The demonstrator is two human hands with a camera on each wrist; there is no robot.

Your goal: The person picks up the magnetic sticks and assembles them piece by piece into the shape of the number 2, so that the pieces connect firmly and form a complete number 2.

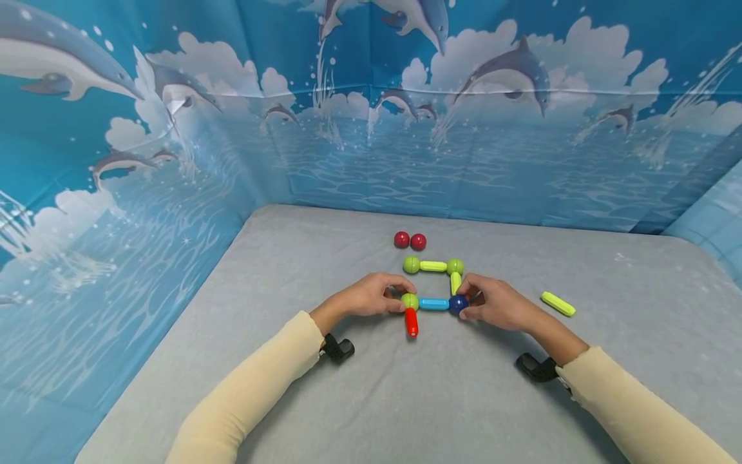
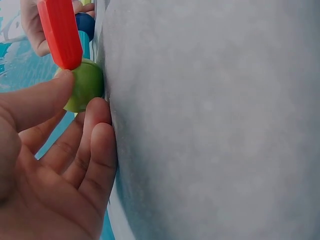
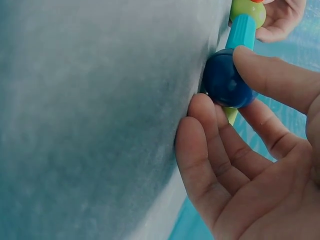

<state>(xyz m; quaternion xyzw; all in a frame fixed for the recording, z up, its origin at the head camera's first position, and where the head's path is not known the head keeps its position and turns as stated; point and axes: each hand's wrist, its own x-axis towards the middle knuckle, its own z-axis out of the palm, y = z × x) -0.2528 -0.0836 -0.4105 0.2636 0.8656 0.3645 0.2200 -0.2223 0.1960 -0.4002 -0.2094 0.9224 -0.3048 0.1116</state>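
Note:
My left hand (image 1: 373, 295) pinches a green ball (image 1: 409, 301) between thumb and fingers. From that ball a red rod (image 1: 412, 322) points toward me, and a blue rod (image 1: 434, 304) runs right to a dark blue ball (image 1: 458, 304). My right hand (image 1: 496, 303) grips the dark blue ball, thumb on its near side, as the right wrist view shows on the ball (image 3: 227, 80). A yellow-green rod (image 1: 455, 282) leads from the dark blue ball back to a second green ball (image 1: 455, 266). Another yellow-green rod (image 1: 433, 265) joins it to a third green ball (image 1: 411, 264).
Two red balls (image 1: 409, 241) lie side by side behind the joined pieces. A loose yellow-green rod (image 1: 558, 303) rests to the right of my right hand. Grey cloth covers the table (image 1: 371, 399), and a dolphin-print curtain (image 1: 371, 154) hangs behind and at the left.

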